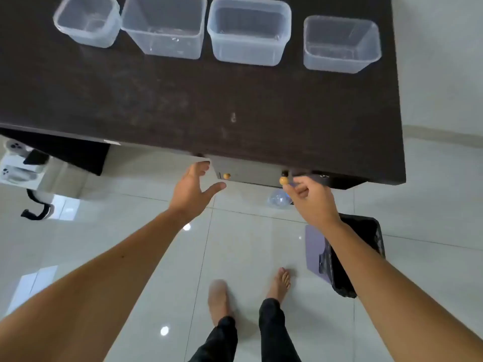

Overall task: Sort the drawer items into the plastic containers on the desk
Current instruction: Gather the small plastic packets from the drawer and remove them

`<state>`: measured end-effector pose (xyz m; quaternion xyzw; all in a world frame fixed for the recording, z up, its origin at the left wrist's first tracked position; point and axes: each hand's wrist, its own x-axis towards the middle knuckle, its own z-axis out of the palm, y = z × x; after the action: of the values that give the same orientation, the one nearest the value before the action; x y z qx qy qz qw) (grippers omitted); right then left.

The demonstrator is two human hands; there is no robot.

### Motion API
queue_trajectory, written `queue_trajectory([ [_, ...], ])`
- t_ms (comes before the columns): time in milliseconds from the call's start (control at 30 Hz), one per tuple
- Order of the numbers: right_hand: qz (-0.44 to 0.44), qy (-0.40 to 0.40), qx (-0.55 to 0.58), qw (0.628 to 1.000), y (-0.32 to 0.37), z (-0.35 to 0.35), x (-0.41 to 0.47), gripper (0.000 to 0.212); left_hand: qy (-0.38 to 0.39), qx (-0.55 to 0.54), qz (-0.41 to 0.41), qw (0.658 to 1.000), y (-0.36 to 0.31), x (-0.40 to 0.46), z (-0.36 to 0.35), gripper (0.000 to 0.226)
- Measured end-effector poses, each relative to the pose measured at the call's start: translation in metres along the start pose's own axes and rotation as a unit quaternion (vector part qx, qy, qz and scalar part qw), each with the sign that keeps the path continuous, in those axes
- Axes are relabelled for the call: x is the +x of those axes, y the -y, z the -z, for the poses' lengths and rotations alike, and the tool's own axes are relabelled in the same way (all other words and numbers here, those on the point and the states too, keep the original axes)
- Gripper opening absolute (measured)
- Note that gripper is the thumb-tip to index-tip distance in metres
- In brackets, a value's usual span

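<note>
Several clear plastic containers stand empty in a row at the back of the dark desk (183,105): a small one (87,20), a tall one (164,24), a wide one (249,30) and one at the right (341,44). Under the desk's front edge a grey drawer front (251,173) shows two round wooden knobs. My left hand (193,189) is open, fingers spread, just left of the left knob (226,176). My right hand (311,197) has its fingertips pinched at the right knob (283,180). The drawer's inside is hidden.
A black mesh bin (366,244) with a purple flat item (315,249) stands on the white tiled floor (130,218) at the right. A clear bottle (278,198) lies below the drawer. White boxes (18,165) sit at the left. My bare feet (219,301) are below.
</note>
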<state>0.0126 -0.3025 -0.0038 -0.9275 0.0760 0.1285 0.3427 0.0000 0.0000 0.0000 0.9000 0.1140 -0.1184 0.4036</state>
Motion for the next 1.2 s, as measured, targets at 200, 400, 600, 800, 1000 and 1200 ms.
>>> queue_trajectory([
  [200,0.025,-0.072,0.092,0.993,-0.009,-0.034,0.013,0.027,-0.026,-0.08,0.053,0.995,-0.003,0.027,-0.015,0.054],
  [400,0.045,-0.105,0.069,0.991,-0.014,-0.039,0.011,0.027,-0.093,-0.11,0.019,0.989,0.0,0.027,-0.029,0.031],
  [600,0.046,-0.097,0.075,0.991,-0.015,-0.04,-0.009,0.023,-0.117,-0.102,0.027,0.987,0.002,0.015,-0.031,0.03],
  [800,0.047,-0.103,0.083,0.99,-0.026,-0.051,-0.049,0.015,-0.086,-0.083,0.013,0.993,0.021,-0.018,-0.03,0.035],
  [1000,0.048,-0.097,0.092,0.99,-0.041,-0.062,-0.093,0.017,-0.086,-0.075,0.025,0.993,0.036,-0.062,-0.039,0.035],
  [1200,0.053,-0.104,0.091,0.989,-0.049,-0.068,-0.129,0.015,-0.097,-0.079,0.024,0.992,0.05,-0.099,-0.047,0.033],
])
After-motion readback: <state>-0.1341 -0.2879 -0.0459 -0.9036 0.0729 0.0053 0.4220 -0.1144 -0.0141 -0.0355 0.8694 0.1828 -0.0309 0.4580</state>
